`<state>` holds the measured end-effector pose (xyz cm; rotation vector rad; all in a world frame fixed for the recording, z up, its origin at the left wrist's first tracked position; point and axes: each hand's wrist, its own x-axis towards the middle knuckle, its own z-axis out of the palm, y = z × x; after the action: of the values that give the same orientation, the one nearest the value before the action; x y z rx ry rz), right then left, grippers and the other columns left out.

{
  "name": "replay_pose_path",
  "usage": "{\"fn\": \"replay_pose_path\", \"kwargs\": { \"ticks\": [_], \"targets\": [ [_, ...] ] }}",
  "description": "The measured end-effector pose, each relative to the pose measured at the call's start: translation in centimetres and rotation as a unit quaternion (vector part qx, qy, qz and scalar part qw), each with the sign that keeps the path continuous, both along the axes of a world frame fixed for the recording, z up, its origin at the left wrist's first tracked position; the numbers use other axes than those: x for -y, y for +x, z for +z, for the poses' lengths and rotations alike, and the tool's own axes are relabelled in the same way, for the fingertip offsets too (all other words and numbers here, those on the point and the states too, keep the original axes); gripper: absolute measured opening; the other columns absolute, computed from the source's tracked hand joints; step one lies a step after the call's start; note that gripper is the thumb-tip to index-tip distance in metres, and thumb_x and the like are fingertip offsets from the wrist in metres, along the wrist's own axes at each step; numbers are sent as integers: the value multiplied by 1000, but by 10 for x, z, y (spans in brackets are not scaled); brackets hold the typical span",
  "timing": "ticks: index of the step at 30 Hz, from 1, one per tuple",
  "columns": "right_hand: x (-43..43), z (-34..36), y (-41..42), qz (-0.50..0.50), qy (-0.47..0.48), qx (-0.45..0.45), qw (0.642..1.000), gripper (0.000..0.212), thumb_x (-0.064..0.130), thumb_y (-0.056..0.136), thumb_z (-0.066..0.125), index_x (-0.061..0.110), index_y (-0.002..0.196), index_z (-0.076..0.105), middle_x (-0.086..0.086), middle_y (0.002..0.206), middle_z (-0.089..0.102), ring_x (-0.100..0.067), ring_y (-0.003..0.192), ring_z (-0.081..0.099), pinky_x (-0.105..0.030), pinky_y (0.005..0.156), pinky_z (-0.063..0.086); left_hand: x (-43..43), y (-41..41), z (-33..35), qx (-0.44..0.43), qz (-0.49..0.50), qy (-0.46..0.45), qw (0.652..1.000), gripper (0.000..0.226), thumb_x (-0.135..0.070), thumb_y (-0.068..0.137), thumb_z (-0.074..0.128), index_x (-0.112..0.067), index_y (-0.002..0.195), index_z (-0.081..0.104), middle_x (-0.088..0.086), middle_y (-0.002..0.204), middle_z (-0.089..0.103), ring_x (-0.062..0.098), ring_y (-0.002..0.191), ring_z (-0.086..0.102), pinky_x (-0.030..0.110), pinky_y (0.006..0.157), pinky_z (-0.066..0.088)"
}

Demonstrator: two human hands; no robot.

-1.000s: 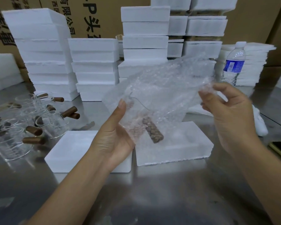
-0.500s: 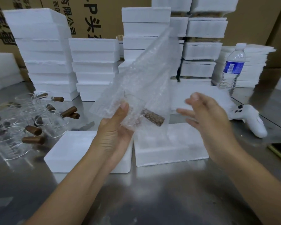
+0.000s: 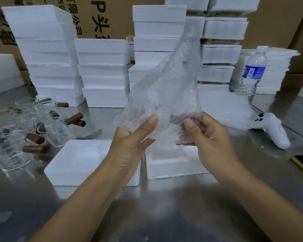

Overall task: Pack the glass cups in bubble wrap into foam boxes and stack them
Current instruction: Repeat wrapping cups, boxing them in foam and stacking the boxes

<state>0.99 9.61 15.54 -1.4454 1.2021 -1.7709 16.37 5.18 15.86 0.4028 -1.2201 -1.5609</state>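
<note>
Bubble wrap (image 3: 164,81) rises as a tall loose flap in the head view, held over the two foam box halves (image 3: 80,159) that lie side by side on the metal table (image 3: 147,215). The right hand (image 3: 212,144), off the wrap with fingers spread a moment ago, has closed on the lower right of the bundle, thumb in front and fingers curled behind. The left hand (image 3: 133,144) keeps its pinch on the lower left, thumb over the film. The glass cup (image 3: 157,109) thus sits between both hands, above the right-hand half. I judge the flap gets folded down next, before boxing. The cup is only a faint outline through the bubbles, and its brown handle (image 3: 187,119) is a blur by the right fingers. Whether the wrap is closed underneath cannot be told.
</note>
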Motion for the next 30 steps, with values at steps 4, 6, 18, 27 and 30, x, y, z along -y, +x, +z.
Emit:
{"fn": "replay_pose_path", "kwargs": {
  "ticks": [4, 6, 18, 27, 30],
  "targets": [
    [3, 0, -5, -15, -1, -5, 1000, 16, 12, 94, 48, 17, 90, 63, -11, 84, 64, -16, 72, 61, -23, 62, 55, -1, -4, -5, 72, 76, -44, 994, 71, -27, 66, 84, -27, 127, 49, -9, 113, 69, 9, 106, 65, 26, 87, 53],
    [3, -1, -6, -20, -4, -17, 1000, 19, 11, 96, 46, 17, 88, 62, -8, 80, 63, -14, 69, 60, -22, 62, 54, -5, -4, -7, 130, 119, -105, 979, 75, -35, 65, 84, -45, 126, 42, -23, 115, 63, -5, 105, 61, 12, 80, 50],
    [-3, 1, -11, -77, -39, -132, 988, 17, 39, 90, 49, 31, 80, 61, 13, 79, 63, -7, 79, 59, -22, 78, 47, -5, 7, -3, 285, 154, -228, 918, 44, -54, 58, 77, -41, 88, 49, -13, 91, 65, 7, 86, 66, 33, 75, 54],
    [-10, 4, -10, -150, -95, -115, 977, 10, 21, 85, 64, 31, 85, 66, 11, 83, 67, -17, 84, 63, -40, 66, 58, -11, 3, -6, 357, 118, -294, 879, 43, -62, 58, 73, -39, 88, 51, -16, 93, 59, 3, 87, 60, 16, 67, 48],
    [-13, 6, -8, -148, -124, -143, 971, 21, 12, 80, 68, 32, 83, 66, 13, 81, 68, -7, 78, 63, -18, 65, 51, -12, 2, -6, 354, 113, -303, 878, 44, -60, 61, 72, -39, 93, 52, -18, 96, 59, 2, 92, 59, 13, 69, 47]
  ]
}}
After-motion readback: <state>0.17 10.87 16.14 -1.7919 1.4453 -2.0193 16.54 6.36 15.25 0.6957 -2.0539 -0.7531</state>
